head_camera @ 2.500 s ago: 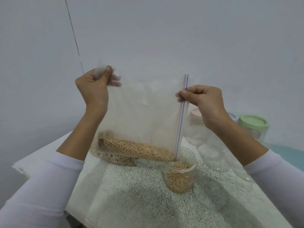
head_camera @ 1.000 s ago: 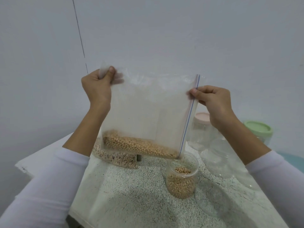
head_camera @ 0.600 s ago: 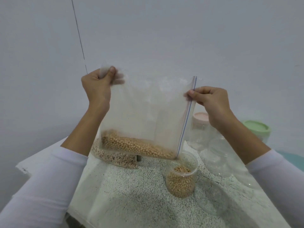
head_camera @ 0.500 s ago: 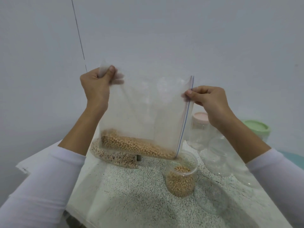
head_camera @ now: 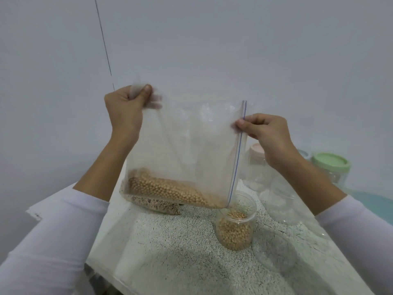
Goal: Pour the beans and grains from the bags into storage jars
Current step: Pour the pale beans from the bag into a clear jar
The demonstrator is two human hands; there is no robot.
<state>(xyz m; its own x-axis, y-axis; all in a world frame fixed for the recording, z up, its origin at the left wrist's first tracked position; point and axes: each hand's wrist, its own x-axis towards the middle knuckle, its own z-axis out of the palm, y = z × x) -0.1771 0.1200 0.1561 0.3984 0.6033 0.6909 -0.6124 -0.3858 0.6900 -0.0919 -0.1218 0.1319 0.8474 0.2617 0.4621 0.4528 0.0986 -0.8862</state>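
Plain pale wall is filling the background behind a speckled white table (head_camera: 170, 252). Above the table, a clear zip-lock bag (head_camera: 191, 150) is being held up on its side, with its blue zip strip running down the right edge. The bag's upper left corner is being pinched by the left hand (head_camera: 125, 107), and the zip edge is being pinched by the right hand (head_camera: 265, 133). Soybeans (head_camera: 170, 190) are lying along the bag's lower edge, and its lower right corner is being held just over the mouth of an open clear jar (head_camera: 235, 226), partly filled with soybeans, near the middle of the table. A second bag of speckled grains (head_camera: 157, 206) is lying behind the held bag. Toward the table's far right corner, a pink-lidded jar (head_camera: 256, 158) and a green-lidded jar (head_camera: 329, 169) are standing.
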